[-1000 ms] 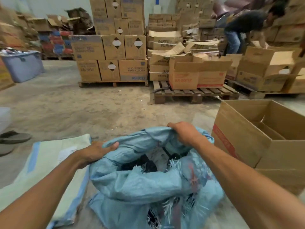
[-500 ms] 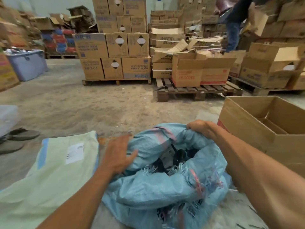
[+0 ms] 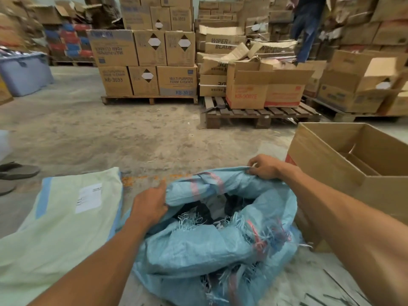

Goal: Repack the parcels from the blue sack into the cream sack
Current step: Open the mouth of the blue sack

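A blue woven sack (image 3: 212, 250) with frayed edges and red stripes stands open on the floor in front of me. Dark parcels (image 3: 199, 212) show inside its mouth, mostly hidden. My right hand (image 3: 263, 166) grips the far right rim of the sack. My left hand (image 3: 150, 203) holds the near left rim, fingers curled over the fabric. The cream sack (image 3: 59, 230) lies flat on the floor to the left, with a white label and a blue stripe.
An open cardboard box (image 3: 353, 164) stands close on the right. Pallets (image 3: 258, 113) stacked with cartons fill the back. A blue bin (image 3: 24, 74) sits far left, a sandal (image 3: 17, 171) at the left edge. A person (image 3: 306, 27) stands at the back right.
My left hand moved right from the sack's left edge and took hold of the rim near the mouth. My right hand kept its grip on the far rim. The view shifted right.
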The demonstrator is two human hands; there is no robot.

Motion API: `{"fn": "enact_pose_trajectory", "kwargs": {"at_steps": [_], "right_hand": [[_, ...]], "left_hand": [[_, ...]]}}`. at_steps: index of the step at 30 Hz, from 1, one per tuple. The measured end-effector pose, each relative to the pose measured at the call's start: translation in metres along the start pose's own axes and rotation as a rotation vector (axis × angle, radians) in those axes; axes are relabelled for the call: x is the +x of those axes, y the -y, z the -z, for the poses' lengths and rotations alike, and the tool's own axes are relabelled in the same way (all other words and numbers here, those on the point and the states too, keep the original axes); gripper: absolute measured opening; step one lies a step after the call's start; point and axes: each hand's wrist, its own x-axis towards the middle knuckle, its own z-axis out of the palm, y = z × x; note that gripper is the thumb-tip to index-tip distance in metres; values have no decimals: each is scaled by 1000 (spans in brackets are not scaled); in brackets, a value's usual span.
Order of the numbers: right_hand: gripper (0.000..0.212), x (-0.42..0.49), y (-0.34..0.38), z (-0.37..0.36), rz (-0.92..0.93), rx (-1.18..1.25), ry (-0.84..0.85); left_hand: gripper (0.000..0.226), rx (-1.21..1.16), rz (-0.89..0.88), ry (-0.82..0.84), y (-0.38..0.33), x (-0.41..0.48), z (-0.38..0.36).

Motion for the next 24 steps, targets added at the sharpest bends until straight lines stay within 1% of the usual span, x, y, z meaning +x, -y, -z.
{"fn": "enact_pose_trajectory", "kwargs": {"at_steps": [2, 3, 5, 6, 8, 9, 11, 13, 15, 17, 18, 19, 20, 21, 22, 23, 24], "right_hand": [[21, 2, 0, -5, -17, -82, -98], [23, 2, 2, -10, -36, -173, -200], [34, -5, 10, -20, -107, -344, -445], [39, -9, 17, -22, -151, -363, -529], [49, -15, 32, -24, -236, -285, -603], [54, -17, 40, -24, -280, -235, -609], [65, -24, 55, -24, -332, -170, -611], [86, -36, 63, -25, -375, -226, -559], [111, -50, 60, -31, -464, -323, -480], [132, -60, 47, -42, -635, -310, -364], [136, -62, 40, -47, -699, -265, -310], [134, -61, 30, -51, -735, -196, -289], [124, -62, 22, -54, -726, -129, -274], [107, -63, 15, -56, -687, -56, -292], [83, -66, 11, -59, -634, -1, -320], [59, -64, 3, -63, -588, 21, -361], [40, -63, 0, -61, -587, 47, -365]], "left_hand": [[16, -244, 55, 90, 5, 0, -2], [10, -410, 121, 141, 7, 2, 1], [17, -764, 305, 241, 4, 7, 16], [20, -942, 394, 297, 0, 12, 26], [19, -1248, 558, 380, -11, 27, 41], [22, -1362, 620, 373, -15, 36, 44], [30, -1500, 712, 341, -21, 55, 46], [36, -1598, 749, 296, -24, 69, 43], [36, -1567, 724, 284, -24, 74, 41], [34, -1513, 677, 359, -21, 71, 46], [30, -1481, 643, 400, -19, 69, 46], [27, -1452, 621, 436, -18, 65, 48], [29, -1424, 614, 490, -16, 64, 47], [40, -1379, 607, 550, -14, 62, 46], [58, -1309, 565, 624, -14, 57, 49], [84, -1214, 540, 666, -14, 54, 48], [108, -1102, 515, 637, -17, 50, 47]]}}
